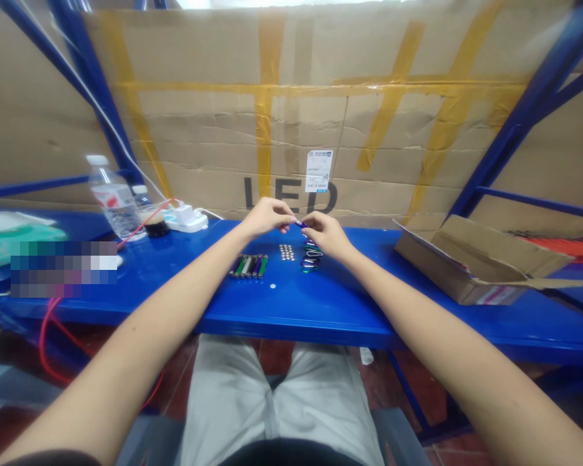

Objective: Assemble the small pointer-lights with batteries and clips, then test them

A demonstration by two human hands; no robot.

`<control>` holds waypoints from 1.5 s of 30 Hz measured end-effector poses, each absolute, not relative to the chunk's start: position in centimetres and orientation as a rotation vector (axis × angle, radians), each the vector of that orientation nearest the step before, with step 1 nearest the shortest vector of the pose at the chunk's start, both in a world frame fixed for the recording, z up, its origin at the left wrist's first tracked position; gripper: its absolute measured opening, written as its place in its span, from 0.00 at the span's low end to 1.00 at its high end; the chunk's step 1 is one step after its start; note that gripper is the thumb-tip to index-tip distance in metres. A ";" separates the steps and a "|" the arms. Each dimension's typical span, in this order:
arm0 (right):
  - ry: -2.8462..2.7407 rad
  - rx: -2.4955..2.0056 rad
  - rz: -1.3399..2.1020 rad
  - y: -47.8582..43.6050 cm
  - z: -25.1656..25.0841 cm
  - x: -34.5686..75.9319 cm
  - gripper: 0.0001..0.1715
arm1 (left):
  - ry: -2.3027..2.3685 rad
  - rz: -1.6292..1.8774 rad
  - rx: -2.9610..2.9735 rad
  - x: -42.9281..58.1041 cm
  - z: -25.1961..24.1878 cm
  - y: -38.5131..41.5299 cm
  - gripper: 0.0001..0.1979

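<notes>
Dead centre of the frame, a small purple piece point(301, 224) sits pinched between left hand point(270, 217) and right hand point(327, 233), fingertips drawn nearly together! Looks light, stiff, possibly slick; the ends seem the place to grip.

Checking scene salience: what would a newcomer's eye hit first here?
Probably the large cardboard sheet marked LED, standing behind the blue table. Next, the left hand and right hand, holding a small purple piece between them over the table's middle. An open box sits at right.
</notes>
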State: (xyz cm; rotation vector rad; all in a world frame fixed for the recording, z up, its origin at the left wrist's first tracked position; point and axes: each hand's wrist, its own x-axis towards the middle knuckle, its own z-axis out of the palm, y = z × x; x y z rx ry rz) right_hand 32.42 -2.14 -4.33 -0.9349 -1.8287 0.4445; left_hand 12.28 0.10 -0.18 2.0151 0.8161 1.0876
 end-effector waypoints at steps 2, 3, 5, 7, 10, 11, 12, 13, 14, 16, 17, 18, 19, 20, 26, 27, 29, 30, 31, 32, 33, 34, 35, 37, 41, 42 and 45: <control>-1.819 -0.936 0.444 -2.1 -4.3 32.4 0.06 | 0.839 1.071 1.954 12.3 -0.1 -0.1 0.07; -1.812 -0.936 0.438 -2.0 -4.4 32.5 0.07 | 0.849 1.069 1.925 12.4 0.0 -0.2 0.07; -1.807 -0.936 0.413 -2.0 -4.3 32.5 0.07 | 0.864 1.078 1.889 12.6 0.1 -0.5 0.06; -1.819 -0.940 0.382 -2.1 -4.3 32.6 0.07 | 0.868 1.088 1.880 12.8 0.2 -0.6 0.05; -1.847 -0.947 0.342 -2.2 -4.2 32.7 0.07 | 0.885 1.099 1.823 12.8 0.2 -0.5 0.06; -1.857 -0.942 0.330 -2.3 -4.2 32.7 0.07 | 0.895 1.095 1.787 12.8 0.1 -0.4 0.07; -1.867 -0.934 0.316 -2.3 -4.2 32.7 0.07 | 0.904 1.083 1.750 12.7 0.0 -0.2 0.08; -1.878 -0.925 0.300 -2.3 -4.2 32.8 0.07 | 0.912 1.064 1.718 12.7 0.0 -0.1 0.08; -1.888 -0.918 0.281 -2.3 -4.2 32.8 0.07 | 0.917 1.036 1.689 12.6 -0.1 0.1 0.07; -1.901 -0.909 0.237 -2.3 -4.1 32.8 0.07 | 0.928 0.972 1.642 12.5 -0.2 0.3 0.07; -1.906 -0.907 0.212 -2.2 -4.1 32.9 0.07 | 0.936 0.943 1.624 12.4 -0.3 0.4 0.08; -1.909 -0.905 0.188 -2.2 -4.1 32.9 0.06 | 0.945 0.917 1.615 12.4 -0.3 0.4 0.08; -1.914 -0.901 0.165 -2.2 -4.1 32.9 0.06 | 0.950 0.892 1.622 12.4 -0.3 0.4 0.09; -1.921 -0.894 0.144 -2.1 -4.1 33.0 0.06 | 0.946 0.868 1.646 12.3 -0.4 0.3 0.09; -1.950 -0.848 0.086 -2.1 -3.9 33.5 0.08 | 0.812 0.820 1.919 12.6 -0.3 -0.5 0.11; -1.949 -0.849 0.086 -2.1 -3.9 33.5 0.08 | 0.799 0.827 1.957 12.6 -0.3 -0.6 0.11; -1.942 -0.855 0.095 -2.2 -3.8 33.6 0.09 | 0.785 0.846 2.015 12.8 -0.4 -0.6 0.11; -1.936 -0.857 0.108 -2.2 -3.8 33.6 0.09 | 0.780 0.859 2.039 12.8 -0.5 -0.5 0.10; -1.930 -0.861 0.126 -2.3 -3.7 33.6 0.09 | 0.775 0.874 2.061 12.8 -0.7 -0.5 0.10; -1.923 -0.866 0.150 -2.3 -3.7 33.6 0.09 | 0.767 0.889 2.084 12.9 -0.8 -0.4 0.09; -1.916 -0.872 0.177 -2.3 -3.7 33.6 0.09 | 0.757 0.904 2.108 12.9 -1.0 -0.3 0.08; -1.909 -0.879 0.204 -2.4 -3.7 33.6 0.09 | 0.747 0.920 2.134 12.9 -1.1 -0.3 0.07; -1.903 -0.886 0.227 -2.4 -3.7 33.6 0.10 | 0.738 0.938 2.160 12.9 -1.3 -0.2 0.07; -1.894 -0.898 0.251 -2.4 -3.6 33.7 0.10 | 0.729 0.970 2.211 12.9 -1.5 -0.2 0.06; -1.896 -0.906 0.241 -2.6 -3.3 33.7 0.09 | 0.730 1.014 2.282 13.1 -1.6 -0.5 0.06; -1.902 -0.910 0.236 -2.6 -3.2 33.7 0.09 | 0.729 1.020 2.288 13.2 -1.6 -0.6 0.06; -1.925 -0.926 0.229 -2.9 -2.9 33.7 0.11 | 0.714 1.022 2.262 13.3 -1.5 -0.9 0.06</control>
